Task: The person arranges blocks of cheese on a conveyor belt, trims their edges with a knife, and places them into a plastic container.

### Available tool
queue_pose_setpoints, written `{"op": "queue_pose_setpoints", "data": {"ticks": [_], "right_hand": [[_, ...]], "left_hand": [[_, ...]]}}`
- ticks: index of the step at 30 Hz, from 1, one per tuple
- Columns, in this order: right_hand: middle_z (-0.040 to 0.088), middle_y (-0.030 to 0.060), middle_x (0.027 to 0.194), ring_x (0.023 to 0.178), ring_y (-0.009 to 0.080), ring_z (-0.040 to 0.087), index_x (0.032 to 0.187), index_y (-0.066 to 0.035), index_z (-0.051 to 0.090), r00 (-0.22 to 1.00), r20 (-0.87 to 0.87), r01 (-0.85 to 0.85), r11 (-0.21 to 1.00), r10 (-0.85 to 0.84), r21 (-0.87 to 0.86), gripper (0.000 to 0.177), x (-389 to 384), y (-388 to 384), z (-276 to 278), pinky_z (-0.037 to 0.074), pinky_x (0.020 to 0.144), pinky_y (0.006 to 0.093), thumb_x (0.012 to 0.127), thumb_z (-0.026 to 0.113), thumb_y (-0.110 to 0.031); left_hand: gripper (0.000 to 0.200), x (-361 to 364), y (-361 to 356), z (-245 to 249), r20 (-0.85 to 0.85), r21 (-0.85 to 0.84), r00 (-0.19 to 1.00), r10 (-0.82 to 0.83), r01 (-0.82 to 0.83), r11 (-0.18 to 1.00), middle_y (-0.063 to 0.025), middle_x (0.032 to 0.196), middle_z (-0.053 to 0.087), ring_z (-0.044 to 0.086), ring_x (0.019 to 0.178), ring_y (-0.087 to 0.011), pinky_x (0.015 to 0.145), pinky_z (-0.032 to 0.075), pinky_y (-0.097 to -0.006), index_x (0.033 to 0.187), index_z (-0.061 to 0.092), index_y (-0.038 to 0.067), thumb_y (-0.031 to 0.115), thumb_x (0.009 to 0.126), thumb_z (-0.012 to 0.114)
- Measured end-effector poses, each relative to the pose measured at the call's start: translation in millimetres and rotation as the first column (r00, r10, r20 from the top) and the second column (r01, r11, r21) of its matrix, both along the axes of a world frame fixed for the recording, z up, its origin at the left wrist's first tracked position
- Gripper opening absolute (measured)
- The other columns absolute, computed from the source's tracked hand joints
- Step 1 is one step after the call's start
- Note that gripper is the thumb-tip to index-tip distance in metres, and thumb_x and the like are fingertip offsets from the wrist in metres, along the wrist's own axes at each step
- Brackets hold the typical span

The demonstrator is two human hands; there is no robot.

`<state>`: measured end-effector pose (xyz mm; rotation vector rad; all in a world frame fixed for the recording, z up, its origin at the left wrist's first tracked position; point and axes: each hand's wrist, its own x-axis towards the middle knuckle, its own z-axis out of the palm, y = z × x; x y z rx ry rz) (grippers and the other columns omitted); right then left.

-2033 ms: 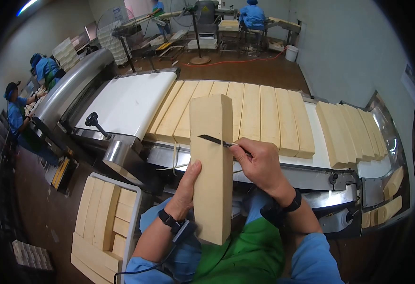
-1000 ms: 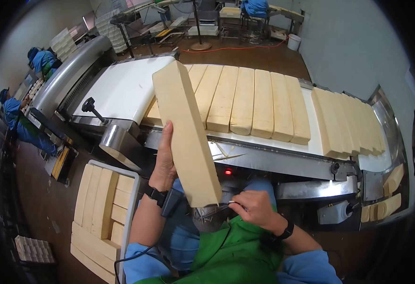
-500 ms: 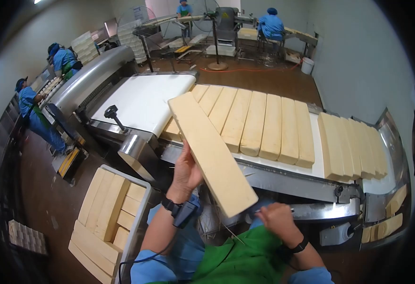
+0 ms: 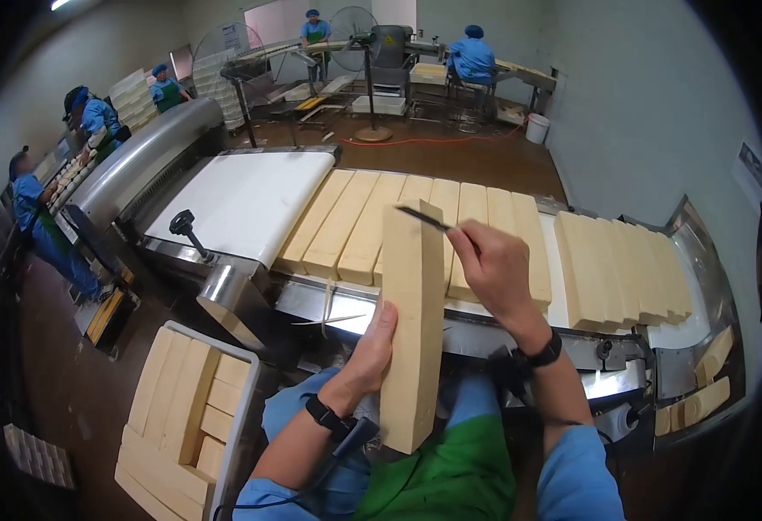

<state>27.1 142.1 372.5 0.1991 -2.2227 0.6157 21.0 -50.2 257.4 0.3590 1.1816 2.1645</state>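
Note:
A long pale-yellow block (image 4: 411,339), like a block of cheese, stands nearly upright before me. My left hand (image 4: 368,356) is closed round its left side near the lower middle. In my right hand (image 4: 496,271), fingers closed, is a small knife (image 4: 422,218) whose dark blade lies across the block's top end. The handle is mostly hidden in my fist. Behind the held block, a row of similar blocks (image 4: 351,221) lies side by side on the conveyor. Thin pale strips (image 4: 328,308) hang at the conveyor's near edge.
At lower left, a grey crate (image 4: 246,404) holds several blocks. More blocks (image 4: 611,269) lean together at the conveyor's right end. A black-knobbed lever (image 4: 183,224) rises beside the white belt (image 4: 238,195). Several co-workers in blue stand or sit farther off.
The held block has swung from a leftward slant to nearly upright. My right hand has risen from beside the apron to the block's top, bringing the knife blade against it.

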Motion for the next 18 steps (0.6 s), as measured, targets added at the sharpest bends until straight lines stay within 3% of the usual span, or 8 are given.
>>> {"op": "queue_pose_setpoints", "data": {"ticks": [6,12,14,18], "right_hand": [[0.060,0.0092,0.060,0.054,0.0298,0.059,0.077,-0.008,0.063,0.997,-0.033,0.074,0.995,-0.072,0.070,0.033,-23.9,7.0,1.4,0.042,0.050,0.0401,0.096,0.060,-0.035],[0.059,0.0103,0.058,0.053,0.0309,0.059,0.076,-0.008,0.063,0.999,0.021,0.033,0.999,-0.034,0.033,0.034,-19.5,7.3,1.8,0.043,0.050,0.0402,0.096,0.060,-0.035],[0.058,0.0112,0.057,0.052,0.0313,0.058,0.077,-0.007,0.064,0.996,0.084,0.010,1.000,-0.011,0.012,0.033,-16.1,7.5,-0.4,0.043,0.050,0.0401,0.097,0.060,-0.034],[0.057,0.0128,0.056,0.052,0.0319,0.058,0.080,-0.007,0.067,0.985,0.156,-0.063,0.994,0.076,-0.086,0.032,-5.8,5.2,-5.0,0.043,0.050,0.0393,0.097,0.060,-0.033]], "left_hand": [[0.064,0.7,2.4,3.0,-0.173,-0.047,0.984,0.033,-0.042,0.998,-0.0082,0.146,0.040,0.043,0.127,-0.0164,0.105,0.039,-0.0319,0.157,0.016,0.012,0.048,0.107,0.033],[0.064,4.5,1.7,11.2,-0.262,-0.053,0.963,0.066,-0.083,0.995,-0.0087,0.146,0.040,0.042,0.128,-0.0160,0.106,0.037,-0.0311,0.157,0.017,0.010,0.046,0.107,0.034],[0.063,2.1,0.3,6.2,-0.202,-0.019,0.979,0.035,-0.040,0.999,-0.0084,0.145,0.041,0.043,0.127,-0.0155,0.105,0.038,-0.0305,0.156,0.017,0.010,0.046,0.107,0.034],[0.058,-6.8,-2.1,-1.4,-0.310,-0.080,0.950,0.047,-0.075,0.994,-0.0101,0.132,0.052,0.062,0.107,-0.0185,0.085,0.057,-0.0344,0.155,0.016,0.017,0.046,0.107,0.028]]}}
